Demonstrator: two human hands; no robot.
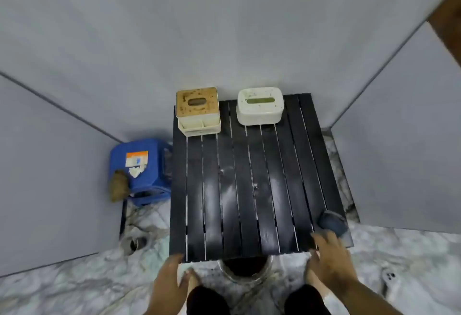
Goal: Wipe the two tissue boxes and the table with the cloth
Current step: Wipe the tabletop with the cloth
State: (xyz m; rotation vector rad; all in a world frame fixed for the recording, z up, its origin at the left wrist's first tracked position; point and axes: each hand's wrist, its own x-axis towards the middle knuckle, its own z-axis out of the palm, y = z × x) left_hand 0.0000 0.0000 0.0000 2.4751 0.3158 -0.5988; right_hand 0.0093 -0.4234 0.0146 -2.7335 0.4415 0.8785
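Both hands were spread and empty, the left hand (pixel 167 281) at the slatted black table's (pixel 239 190) near edge, the right hand (pixel 329 260) just beside the dark cloth (pixel 333 222).

Black slatted table (pixel 249 190) with two tissue boxes (pixel 198 110) (pixel 260 105) at its far edge, dark cloth (pixel 333 222) at near right corner.

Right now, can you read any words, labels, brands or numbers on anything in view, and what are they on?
No text can be read.
Sticker on the blue stool: orange, white and blue patches, partly torn, too blurred to read.
Brown-lidded tissue box: only stains, no print visible.
White tissue box: only specks, no print visible.
Table and cloth: no markings visible.
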